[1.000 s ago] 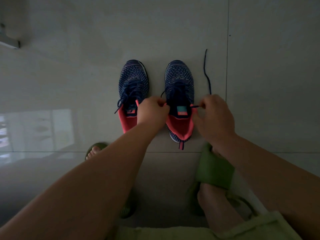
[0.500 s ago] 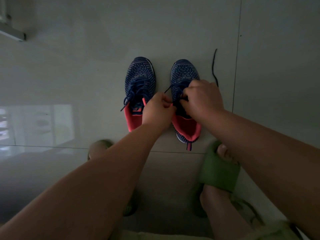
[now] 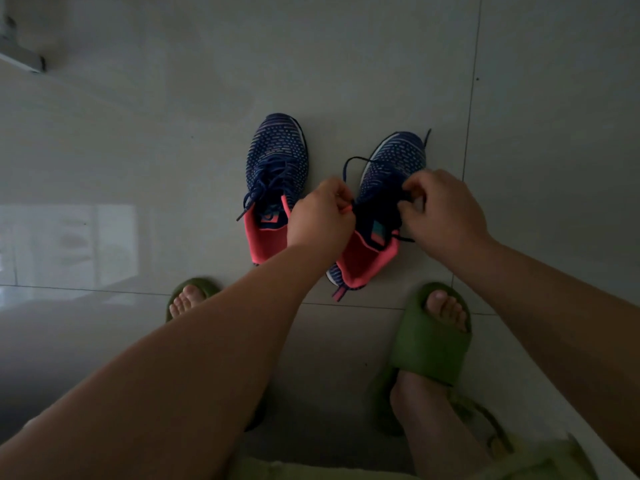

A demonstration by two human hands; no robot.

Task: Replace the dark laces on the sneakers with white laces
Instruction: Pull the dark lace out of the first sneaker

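Both hands work at the right sneaker (image 3: 381, 209): the left hand (image 3: 320, 216) is curled round the edge of its collar, and the right hand (image 3: 441, 211) pinches the dark lace (image 3: 353, 161) over the tongue, fingers bent tight on it. Compared with half a second ago, the hands have drawn apart, the right one now off to the shoe's right side rather than over its middle. That sneaker has turned, its toe now angled away to the right, and a loop of lace stands up above the eyelets where it lay flat before.

Nearest the person, two feet in green slides (image 3: 429, 341) stand on the floor, the right one in plain sight, the left mostly hidden behind the forearm. Just beyond them sit the shoes. The left sneaker (image 3: 277, 168) stays straight and untouched, its dark lace still threaded and its ends trailing.

Underfoot are pale glossy floor tiles (image 3: 138, 133) with thin grout lines; a window's reflection glows at the left. At the far left corner a pale ledge (image 3: 20, 57) shows.
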